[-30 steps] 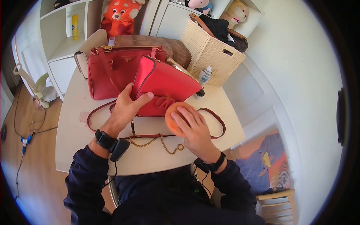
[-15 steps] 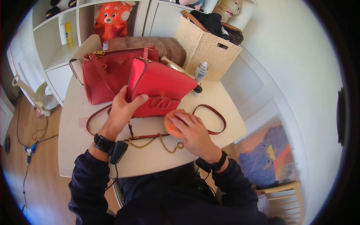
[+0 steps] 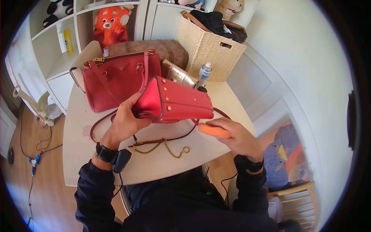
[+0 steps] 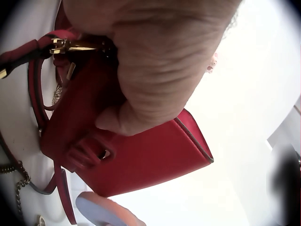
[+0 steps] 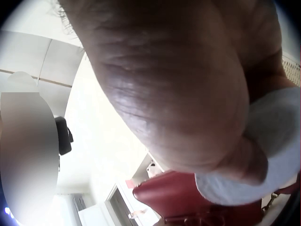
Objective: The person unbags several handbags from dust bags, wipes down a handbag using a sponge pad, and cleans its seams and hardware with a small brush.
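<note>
Small red bag tipped since earlier frame, studded underside showing; orange pad gone rightward. Bag over desk, left hand's grip closed round its end; right hand pinches pad. Bag probably light, fairly stiff, smooth: hold by ends.

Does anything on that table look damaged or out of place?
A ragged pinkish patch marks the pale tabletop, toward its left side; I cannot tell whether it is a stain or worn surface. The red flap bag is tilted with its studded base showing, but the left hand holds it so, which seems deliberate.
</note>
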### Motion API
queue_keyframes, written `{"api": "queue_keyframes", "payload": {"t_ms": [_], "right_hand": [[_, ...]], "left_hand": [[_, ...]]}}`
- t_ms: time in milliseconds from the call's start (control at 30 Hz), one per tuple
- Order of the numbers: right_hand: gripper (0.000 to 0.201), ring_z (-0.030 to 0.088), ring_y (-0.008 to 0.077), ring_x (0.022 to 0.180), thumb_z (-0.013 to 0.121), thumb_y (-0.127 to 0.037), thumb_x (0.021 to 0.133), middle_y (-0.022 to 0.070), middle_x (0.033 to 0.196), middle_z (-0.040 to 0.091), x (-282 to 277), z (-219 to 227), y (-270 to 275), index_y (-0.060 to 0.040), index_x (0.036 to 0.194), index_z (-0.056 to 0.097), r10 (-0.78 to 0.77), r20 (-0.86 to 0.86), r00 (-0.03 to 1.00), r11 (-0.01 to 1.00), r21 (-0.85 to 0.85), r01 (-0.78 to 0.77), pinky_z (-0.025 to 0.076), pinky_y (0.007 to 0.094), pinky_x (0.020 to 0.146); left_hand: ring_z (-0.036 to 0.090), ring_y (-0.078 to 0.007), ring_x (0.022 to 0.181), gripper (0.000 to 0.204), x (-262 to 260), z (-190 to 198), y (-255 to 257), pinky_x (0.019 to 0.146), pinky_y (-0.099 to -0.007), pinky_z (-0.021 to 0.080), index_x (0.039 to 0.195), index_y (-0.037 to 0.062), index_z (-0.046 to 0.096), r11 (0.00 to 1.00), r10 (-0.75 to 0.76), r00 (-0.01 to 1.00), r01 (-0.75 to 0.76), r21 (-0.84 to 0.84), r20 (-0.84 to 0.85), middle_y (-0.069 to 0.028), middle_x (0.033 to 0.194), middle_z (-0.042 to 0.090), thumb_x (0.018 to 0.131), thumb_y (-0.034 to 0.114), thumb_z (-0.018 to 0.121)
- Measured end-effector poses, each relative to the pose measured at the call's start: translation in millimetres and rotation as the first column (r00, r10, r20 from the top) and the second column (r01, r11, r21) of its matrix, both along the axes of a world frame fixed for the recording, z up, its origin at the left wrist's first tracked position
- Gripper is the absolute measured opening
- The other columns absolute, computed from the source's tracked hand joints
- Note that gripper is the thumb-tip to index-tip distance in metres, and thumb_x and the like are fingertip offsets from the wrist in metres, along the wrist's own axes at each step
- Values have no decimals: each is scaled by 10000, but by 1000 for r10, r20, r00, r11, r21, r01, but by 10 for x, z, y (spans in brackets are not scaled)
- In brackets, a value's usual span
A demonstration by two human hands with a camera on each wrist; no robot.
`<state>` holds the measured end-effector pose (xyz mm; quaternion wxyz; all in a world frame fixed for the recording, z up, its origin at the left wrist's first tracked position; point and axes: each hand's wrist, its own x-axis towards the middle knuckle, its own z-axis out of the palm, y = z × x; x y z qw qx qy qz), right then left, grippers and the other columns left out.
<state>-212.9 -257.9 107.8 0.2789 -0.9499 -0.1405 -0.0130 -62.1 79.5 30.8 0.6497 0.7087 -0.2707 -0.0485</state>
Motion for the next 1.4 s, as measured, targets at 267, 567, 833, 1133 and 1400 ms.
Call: {"api": "queue_keyframes", "payload": {"t_ms": [267,567,833,1133,1400], "right_hand": [[580,716,258,1235,728,15,946,153,1380,741,16,-73,-429,51,1509,598,9,-323,946,815,551,180,532,419,1142],[531,648,311,1366,696,-110,1022,184,1456,682,289,-470,-384,83,1500,569,29,-142,989,55,989,140,498,466,1195],[488,678,261,1324,686,-162,1066,135,1438,695,299,-611,-179,38,1496,573,100,-348,932,-72,932,356,533,452,1159],[473,703,230,1277,710,-131,1058,116,1395,709,147,-639,277,18,1489,583,140,-426,894,-106,891,442,564,422,1116],[434,722,190,1186,750,-106,1024,102,1285,754,-49,-491,432,48,1417,651,-105,-142,984,193,968,160,574,370,1050]], "left_hand": [[670,-134,1097,652,109,-129,67,953,-302,562,1404,-18,651,996,20,993,-29,79,118,-78,1226,694,781,-38,841],[666,-275,1224,738,130,-23,186,1079,-386,533,1430,-5,639,949,-8,959,-82,304,284,-150,1355,671,745,16,913],[681,-259,1238,731,234,-147,365,1067,-376,540,1462,-4,603,922,29,967,-123,366,252,-151,1354,678,822,105,939],[729,-245,1161,671,238,-55,429,1006,-349,582,1525,-10,567,915,-84,996,72,398,14,-163,1377,721,907,22,827],[715,-233,1206,745,49,349,414,992,-361,606,1666,40,463,984,-178,931,172,-48,-320,-165,1524,638,960,-62,678]]}}
